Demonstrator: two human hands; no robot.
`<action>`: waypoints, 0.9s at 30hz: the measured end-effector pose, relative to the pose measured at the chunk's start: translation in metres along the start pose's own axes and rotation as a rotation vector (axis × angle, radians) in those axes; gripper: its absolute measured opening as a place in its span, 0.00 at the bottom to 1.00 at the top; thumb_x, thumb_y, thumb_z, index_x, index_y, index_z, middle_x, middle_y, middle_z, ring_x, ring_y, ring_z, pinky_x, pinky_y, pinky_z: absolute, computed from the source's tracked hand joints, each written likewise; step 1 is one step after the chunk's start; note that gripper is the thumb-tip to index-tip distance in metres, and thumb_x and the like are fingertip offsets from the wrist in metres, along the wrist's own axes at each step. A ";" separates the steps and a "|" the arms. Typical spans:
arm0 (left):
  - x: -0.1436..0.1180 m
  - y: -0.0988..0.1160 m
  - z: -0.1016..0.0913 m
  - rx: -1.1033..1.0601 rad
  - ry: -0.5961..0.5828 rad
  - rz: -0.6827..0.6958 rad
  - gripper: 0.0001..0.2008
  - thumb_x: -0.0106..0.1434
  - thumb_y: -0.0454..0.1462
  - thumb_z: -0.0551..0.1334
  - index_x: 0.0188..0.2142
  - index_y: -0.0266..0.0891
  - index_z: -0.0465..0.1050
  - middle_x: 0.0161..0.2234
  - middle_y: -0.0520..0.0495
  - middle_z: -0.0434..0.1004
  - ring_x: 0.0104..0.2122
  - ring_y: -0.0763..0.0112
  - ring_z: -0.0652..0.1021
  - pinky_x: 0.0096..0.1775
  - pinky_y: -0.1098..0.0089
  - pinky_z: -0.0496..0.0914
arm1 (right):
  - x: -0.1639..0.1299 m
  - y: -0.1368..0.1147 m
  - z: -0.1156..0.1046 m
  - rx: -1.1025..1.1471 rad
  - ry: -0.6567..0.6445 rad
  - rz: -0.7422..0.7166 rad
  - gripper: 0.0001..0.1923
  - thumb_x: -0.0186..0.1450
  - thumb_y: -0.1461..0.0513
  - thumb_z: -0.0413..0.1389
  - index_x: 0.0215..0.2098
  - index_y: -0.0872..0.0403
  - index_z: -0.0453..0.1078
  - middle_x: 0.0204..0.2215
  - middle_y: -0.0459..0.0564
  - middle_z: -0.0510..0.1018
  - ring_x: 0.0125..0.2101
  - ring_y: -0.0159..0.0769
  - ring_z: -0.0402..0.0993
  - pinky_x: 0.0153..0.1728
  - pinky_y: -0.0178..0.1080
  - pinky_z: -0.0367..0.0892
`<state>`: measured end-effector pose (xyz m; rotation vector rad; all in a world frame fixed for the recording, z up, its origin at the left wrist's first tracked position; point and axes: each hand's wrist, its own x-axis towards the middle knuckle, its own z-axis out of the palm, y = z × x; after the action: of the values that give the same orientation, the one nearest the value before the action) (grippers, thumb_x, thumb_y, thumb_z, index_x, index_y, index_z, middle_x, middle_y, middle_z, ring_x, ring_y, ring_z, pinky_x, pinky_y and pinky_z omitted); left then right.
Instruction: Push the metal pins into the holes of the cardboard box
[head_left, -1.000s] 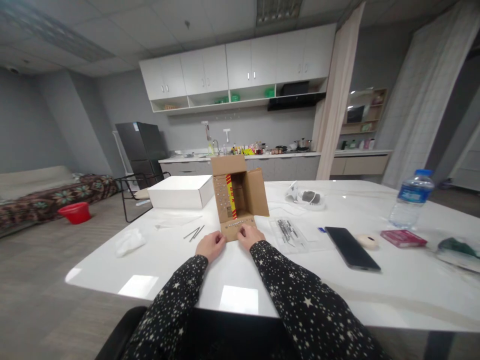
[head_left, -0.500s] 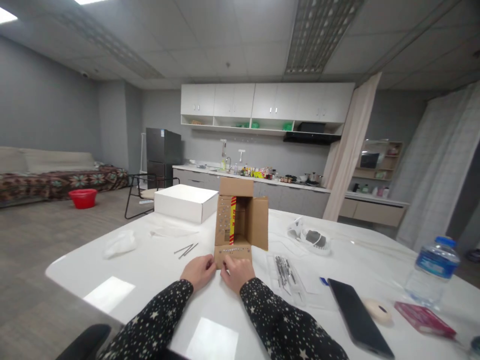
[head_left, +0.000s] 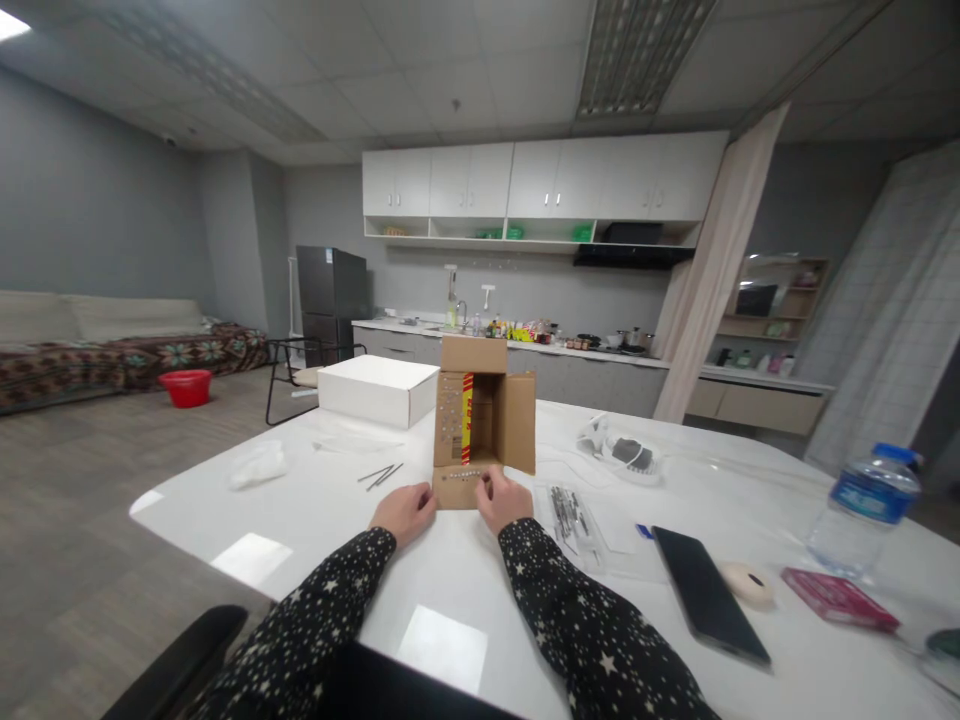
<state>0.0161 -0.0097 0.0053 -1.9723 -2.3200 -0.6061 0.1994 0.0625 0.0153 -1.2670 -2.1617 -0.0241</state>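
The cardboard box (head_left: 484, 420) lies on its side near the middle of the white tabletop (head_left: 465, 580), its mouth toward the person, and its lower flap (head_left: 466, 488) lies flat on the surface with a row of small pale dots on it. The left hand (head_left: 405, 514) rests at the left corner of this flap, with the fingers curled; I cannot tell if its grip is pressed on the cardboard or only lies beside it. The right hand (head_left: 504, 498) sits on the right end of the flap, fingertips bent down on it, but if they pinch one of the small pieces is too small to see. The risk I see is that the box is light and nothing weighs it down, so a push on the flap can slide it away toward the white box (head_left: 377, 389) at the far left side. If the dots are loose pieces, a tilted flap can let them roll off the cardboard. Just right of the right hand lies a clear bag with metal tools (head_left: 571, 512), and a wide move of the sleeve (head_left: 592, 640) can drag it toward the phone (head_left: 709, 595) near the right edge. The loose metal pins (head_left: 382, 475) left of the box can also be swept by the left wrist.
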 end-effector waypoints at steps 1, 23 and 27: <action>0.000 -0.001 0.001 -0.002 0.001 0.001 0.15 0.64 0.44 0.49 0.29 0.41 0.68 0.28 0.47 0.76 0.31 0.66 0.75 0.30 0.70 0.57 | 0.001 0.001 0.001 0.009 0.004 0.014 0.09 0.64 0.57 0.48 0.37 0.50 0.68 0.25 0.44 0.76 0.26 0.30 0.70 0.25 0.33 0.48; -0.005 -0.001 -0.004 -0.100 0.001 -0.048 0.13 0.63 0.42 0.51 0.29 0.40 0.69 0.28 0.47 0.76 0.31 0.68 0.74 0.31 0.71 0.58 | 0.003 -0.002 -0.004 0.039 -0.115 0.146 0.11 0.66 0.59 0.44 0.46 0.51 0.60 0.38 0.50 0.77 0.35 0.35 0.74 0.29 0.35 0.56; -0.005 -0.002 -0.003 -0.103 0.012 -0.052 0.13 0.62 0.43 0.51 0.28 0.40 0.69 0.28 0.47 0.76 0.30 0.69 0.74 0.30 0.71 0.57 | 0.004 0.000 -0.001 0.035 -0.134 0.148 0.12 0.67 0.58 0.44 0.47 0.51 0.60 0.37 0.50 0.77 0.35 0.36 0.74 0.29 0.35 0.56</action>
<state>0.0149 -0.0157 0.0065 -1.9482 -2.3857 -0.7532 0.1984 0.0649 0.0185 -1.4417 -2.1631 0.1635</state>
